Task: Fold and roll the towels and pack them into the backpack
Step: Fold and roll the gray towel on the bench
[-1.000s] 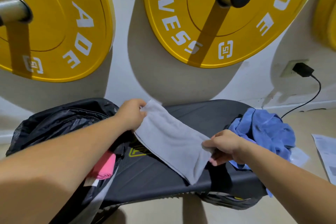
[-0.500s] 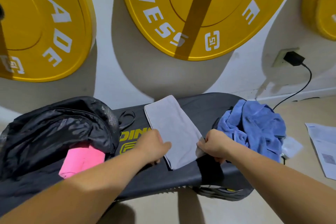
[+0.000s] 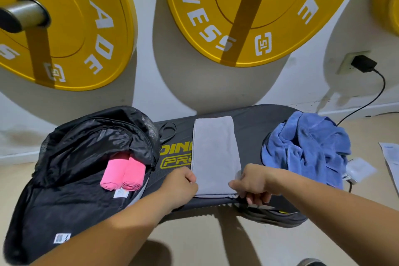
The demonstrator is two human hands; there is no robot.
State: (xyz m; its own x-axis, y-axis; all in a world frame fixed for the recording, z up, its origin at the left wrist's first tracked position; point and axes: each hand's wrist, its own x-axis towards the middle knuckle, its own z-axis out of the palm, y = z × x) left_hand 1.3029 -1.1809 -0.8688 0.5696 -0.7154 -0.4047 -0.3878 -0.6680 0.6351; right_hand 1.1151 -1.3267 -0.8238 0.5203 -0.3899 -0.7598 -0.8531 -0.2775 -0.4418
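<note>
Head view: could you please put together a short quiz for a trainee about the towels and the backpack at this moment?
1. True or false: the blue towel is already rolled.
2. Which towel sits rolled in the open backpack? A) blue B) pink C) grey
3. Fill in: the left hand and right hand grip the near end of the ___ towel.
Key: 1 false; 2 B, the pink towel; 3 grey, the grey towel.
</note>
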